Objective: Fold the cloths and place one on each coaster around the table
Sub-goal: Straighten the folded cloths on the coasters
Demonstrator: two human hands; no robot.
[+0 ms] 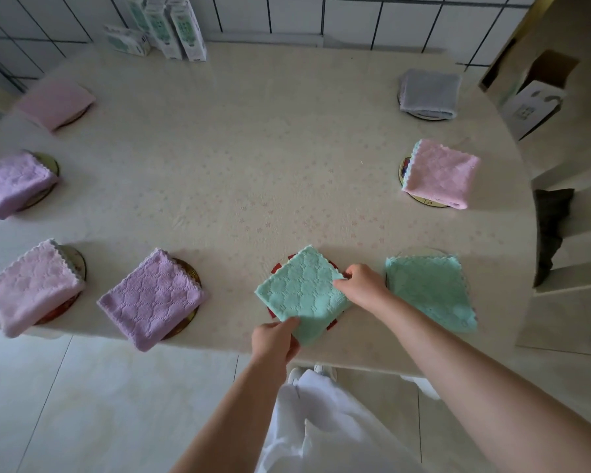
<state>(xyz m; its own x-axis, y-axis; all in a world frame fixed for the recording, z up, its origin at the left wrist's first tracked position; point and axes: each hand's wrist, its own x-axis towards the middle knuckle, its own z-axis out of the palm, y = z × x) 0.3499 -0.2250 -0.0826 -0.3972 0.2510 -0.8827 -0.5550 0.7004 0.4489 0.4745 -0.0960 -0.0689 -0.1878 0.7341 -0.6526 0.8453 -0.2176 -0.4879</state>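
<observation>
A folded green cloth [301, 293] lies on a red-rimmed coaster [333, 324] near the table's front edge. My left hand [275, 339] pinches its near corner and my right hand [362, 283] pinches its right corner. A second green cloth [430, 291] covers a coaster just to the right. Folded cloths sit on coasters all round: purple [151, 297], pale pink [31, 286], purple [16, 184], pink [55, 102], grey [429, 92] and pink [440, 172].
The cream table [253, 158] has a curved front edge above a tiled floor. White and green cartons [171, 25] stand at the back by the tiled wall. A chair with a dark cloth [551, 230] and an open cardboard box [533, 97] are at the right.
</observation>
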